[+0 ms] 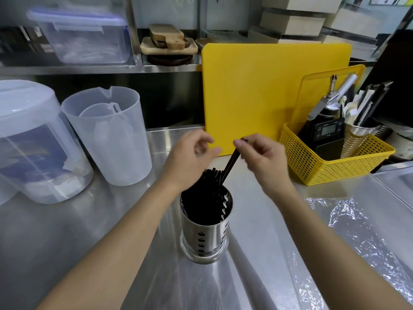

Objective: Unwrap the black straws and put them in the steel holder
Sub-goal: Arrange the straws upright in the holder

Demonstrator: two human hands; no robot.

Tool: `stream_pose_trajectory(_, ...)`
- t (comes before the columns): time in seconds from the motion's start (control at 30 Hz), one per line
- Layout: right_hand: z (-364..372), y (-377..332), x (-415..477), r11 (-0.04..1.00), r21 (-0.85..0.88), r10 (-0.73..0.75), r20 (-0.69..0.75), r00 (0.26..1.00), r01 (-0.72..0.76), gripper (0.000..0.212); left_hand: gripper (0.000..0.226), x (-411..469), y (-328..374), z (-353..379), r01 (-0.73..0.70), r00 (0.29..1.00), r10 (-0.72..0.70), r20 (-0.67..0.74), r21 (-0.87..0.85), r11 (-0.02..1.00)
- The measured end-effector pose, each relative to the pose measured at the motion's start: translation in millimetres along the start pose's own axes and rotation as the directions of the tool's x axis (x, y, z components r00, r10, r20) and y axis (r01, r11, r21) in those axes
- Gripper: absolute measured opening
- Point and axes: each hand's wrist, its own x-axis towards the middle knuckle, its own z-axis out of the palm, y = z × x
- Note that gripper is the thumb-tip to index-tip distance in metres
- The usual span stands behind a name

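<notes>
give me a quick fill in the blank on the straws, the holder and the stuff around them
1. The right hand pinches a few black straws above the steel ____.
2. The left hand holds ____.
3. The cutting board leaning behind is ____.
4. The crinkled clear wrap lies on the person's ____ side.

Missing words: holder; nothing; yellow; right

Right hand (263,159) pinching black straws (230,164) above steel holder (204,233)

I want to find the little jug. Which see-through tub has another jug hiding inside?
The open pitcher beside the lidded tub: a smaller jug sits inside. The lidded one holds blue packets.
</notes>
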Motion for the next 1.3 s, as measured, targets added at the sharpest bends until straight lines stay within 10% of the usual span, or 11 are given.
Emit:
stream_pose_trajectory(0.07, -4, -18, 5, 0.982, -0.020, -0.187, -0.079, 0.979, 0.186, 0.022, 0.023, 3, 6, -8, 0.196, 0.968, -0.221, -0.122, -0.190, 0.962)
stream_pose_trajectory(0.2, 3, -50, 3, 0.827, -0.197, -0.553, -0.122, 0.824, 0.526, 0.013, 0.057, 8, 25, -19, 0.668, 0.739, -0.534, 0.411, -0.347, 0.658)
stream_pose_trajectory(0.3, 11, -59, -9, 0.651, -0.316, -0.715, 0.048, 0.697, 0.690, 0.013, 0.068, 10, 32, -16, 0.748, 0.650, -0.472, 0.595, -0.394, 0.534)
stream_pose_trajectory(0.5, 21, -27, -25, 0.419, -0.255, -0.686, 0.539, 0.488, 0.871, 0.009, 0.011, 11, 36, -18, 0.719, 0.695, -0.455, 0.558, -0.548, 0.427)
stream_pose_trajectory(0.63, 6, -20, -24, 0.671, -0.282, -0.490, 0.526, 0.695, 0.686, 0.017, 0.006, 9, 30, -25, 0.558, 0.829, -0.366, 0.423, -0.679, 0.478)
stream_pose_trajectory(0.77, 3, -37, -11, 0.997, -0.018, -0.068, 0.182, 0.981, 0.072, 0.003, 0.009, 0, 31, -19, 0.428, 0.904, -0.284, 0.321, -0.662, 0.616)
stream_pose_trajectory(0.87, 2, -42, 1, 0.985, 0.094, 0.129, 0.173, 0.976, -0.147, 0.010, 0.018, -14, 35, -7, 0.409, 0.907, -0.249, 0.339, -0.575, 0.709)
stream_pose_trajectory(1.3, -6, -10, -24, 0.970, -0.243, 0.142, 0.523, 0.840, -0.012, 0.008, 0.034, -39, 6, -7, 0.226, 0.948, -0.185, 0.260, -0.138, 0.964)
